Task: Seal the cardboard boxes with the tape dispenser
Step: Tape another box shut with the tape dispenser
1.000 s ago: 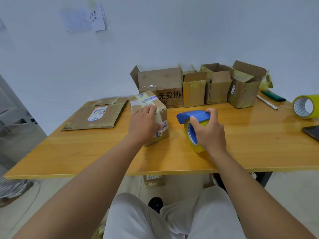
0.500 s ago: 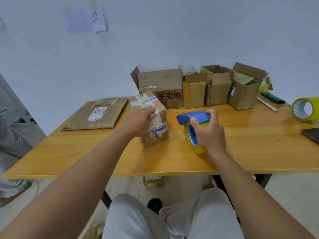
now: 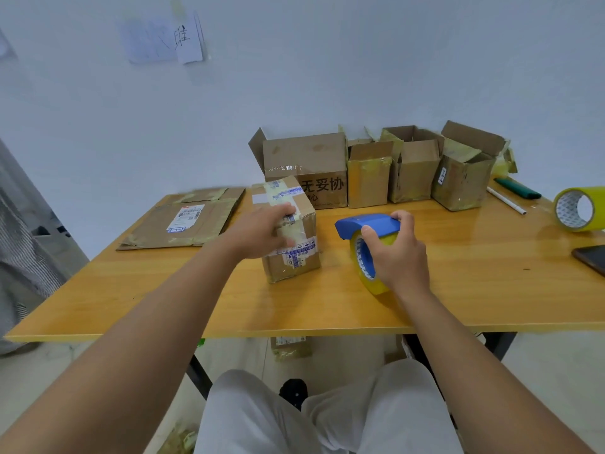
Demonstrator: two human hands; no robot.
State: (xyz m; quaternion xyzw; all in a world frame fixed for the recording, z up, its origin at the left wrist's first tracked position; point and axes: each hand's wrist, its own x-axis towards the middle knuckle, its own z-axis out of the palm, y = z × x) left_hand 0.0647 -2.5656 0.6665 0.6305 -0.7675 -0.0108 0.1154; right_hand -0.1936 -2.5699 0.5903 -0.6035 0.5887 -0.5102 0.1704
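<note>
A small taped cardboard box (image 3: 296,257) stands on the wooden table (image 3: 163,290) left of centre. My left hand (image 3: 262,234) lies against its near left side and top edge, fingers fairly straight and blurred. My right hand (image 3: 397,253) grips the blue tape dispenser (image 3: 366,224) with its yellow tape roll, standing on the table just right of the box. Several open cardboard boxes (image 3: 370,178) line the back of the table against the wall.
A flattened cardboard sheet (image 3: 183,221) lies at the back left. A spare yellow tape roll (image 3: 577,209), a green marker (image 3: 517,188), a white pen (image 3: 505,199) and a dark phone (image 3: 592,258) are at the right. My knees are below the table's front edge.
My left hand slid left across the small box's top to its left side, and the box turned slightly. The right hand and dispenser stayed in place.
</note>
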